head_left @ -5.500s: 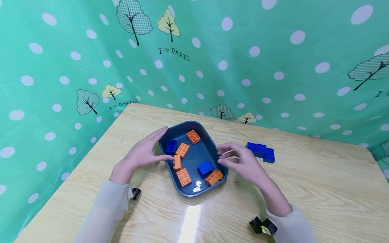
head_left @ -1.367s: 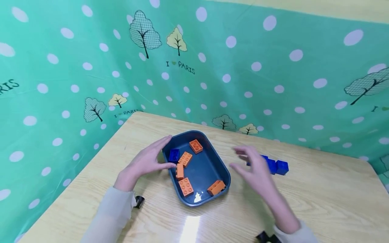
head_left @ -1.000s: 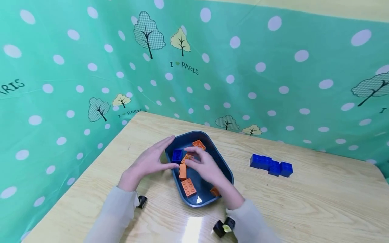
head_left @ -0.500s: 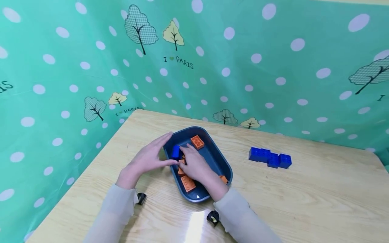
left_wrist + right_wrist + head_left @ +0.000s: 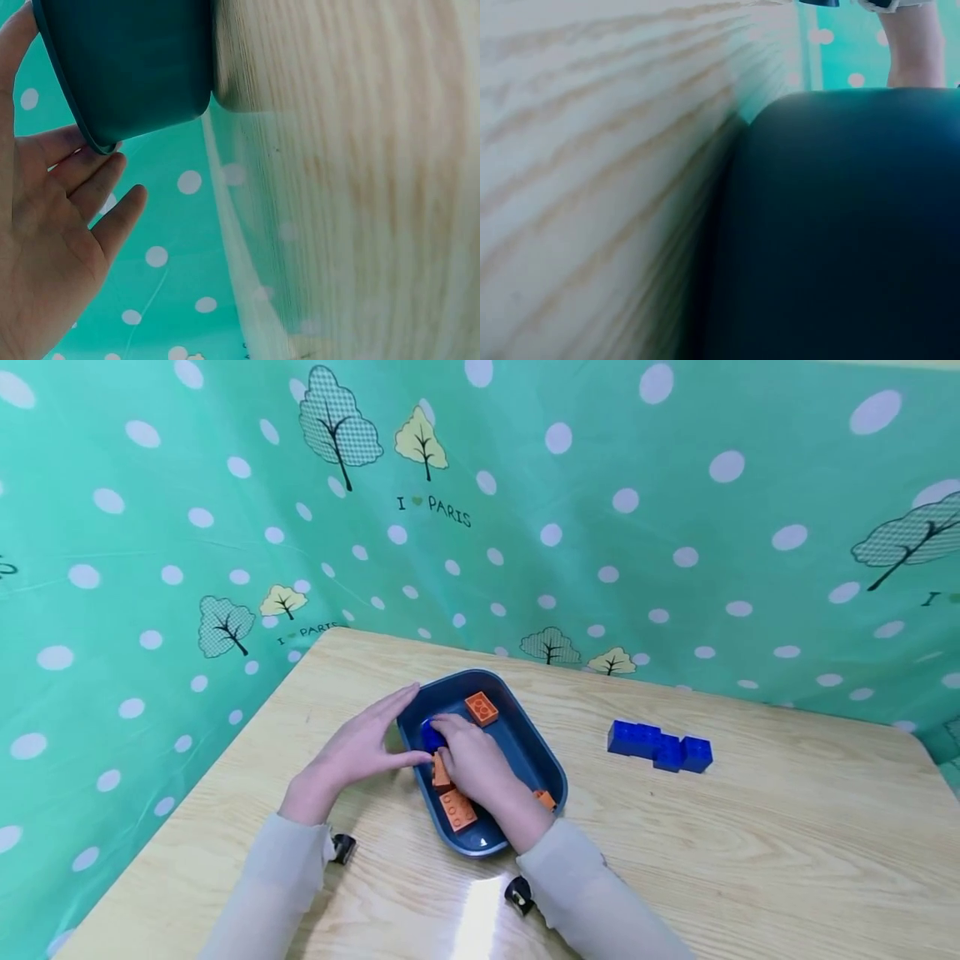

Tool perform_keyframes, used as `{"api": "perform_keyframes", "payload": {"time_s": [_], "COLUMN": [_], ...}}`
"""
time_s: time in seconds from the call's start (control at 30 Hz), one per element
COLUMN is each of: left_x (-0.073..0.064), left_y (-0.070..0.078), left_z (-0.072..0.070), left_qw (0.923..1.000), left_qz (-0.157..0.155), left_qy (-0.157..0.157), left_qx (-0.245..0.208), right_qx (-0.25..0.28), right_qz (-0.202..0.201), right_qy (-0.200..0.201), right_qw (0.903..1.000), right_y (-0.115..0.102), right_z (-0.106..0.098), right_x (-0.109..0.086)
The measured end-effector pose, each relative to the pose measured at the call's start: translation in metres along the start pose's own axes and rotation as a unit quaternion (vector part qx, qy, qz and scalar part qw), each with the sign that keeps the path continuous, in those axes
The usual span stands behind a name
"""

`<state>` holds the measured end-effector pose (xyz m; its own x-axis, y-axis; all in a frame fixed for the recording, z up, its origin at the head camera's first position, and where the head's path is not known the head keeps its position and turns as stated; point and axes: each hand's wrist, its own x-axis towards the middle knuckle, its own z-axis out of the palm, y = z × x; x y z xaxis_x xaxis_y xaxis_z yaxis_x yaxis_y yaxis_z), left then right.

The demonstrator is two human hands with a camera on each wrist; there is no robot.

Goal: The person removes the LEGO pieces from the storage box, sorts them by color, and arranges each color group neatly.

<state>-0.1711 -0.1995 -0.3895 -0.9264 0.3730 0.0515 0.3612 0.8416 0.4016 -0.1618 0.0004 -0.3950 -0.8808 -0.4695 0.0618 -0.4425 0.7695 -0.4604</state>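
A dark blue container (image 5: 557,768) with rounded corners sits on the table. My left hand (image 5: 352,750) rests at its left side, the fingers fairly straight along the far left corner and the thumb reaching over the rim. In the left wrist view the fingers of that hand (image 5: 56,202) touch the container's rim (image 5: 97,142). Inside the container, my right hand (image 5: 480,767) pinches a blue toy brick (image 5: 430,735), which its fingers partly cover. Near that hand are orange bricks, one on edge (image 5: 441,773) and one studs up (image 5: 458,810). The right wrist view shows only the container's outer wall (image 5: 840,225).
Several blue bricks stand in a staggered row (image 5: 660,747) to the container's right. Another orange brick (image 5: 482,708) lies in its far end, and one (image 5: 545,799) shows by my right wrist. A green patterned cloth (image 5: 480,560) hangs behind the wooden table (image 5: 735,843).
One blue brick has left the container's near right, and the row outside has grown. My right hand has since moved from that row into the container and taken hold of the blue brick.
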Motion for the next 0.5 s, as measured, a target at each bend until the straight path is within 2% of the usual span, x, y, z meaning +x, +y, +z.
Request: {"api": "perform_keyframes", "payload": {"time_s": [0.17, 0.5], "left_x": [-0.0031, -0.0018], "left_y": [-0.0016, 0.0002], "left_z": [-0.0018, -0.0014], "left_qw": [1.0000, 1.0000], "left_qz": [-0.009, -0.006], "left_qy": [-0.003, -0.001], "left_qx": [-0.003, -0.001], "right_qx": [0.018, 0.025], "right_qz": [0.018, 0.003], "right_qy": [0.011, -0.033], "right_qw": [0.9996, 0.9991], "right_y": [-0.0011, 0.0002], "right_z": [0.0030, 0.0018], "right_x": [0.0023, 0.0032]}}
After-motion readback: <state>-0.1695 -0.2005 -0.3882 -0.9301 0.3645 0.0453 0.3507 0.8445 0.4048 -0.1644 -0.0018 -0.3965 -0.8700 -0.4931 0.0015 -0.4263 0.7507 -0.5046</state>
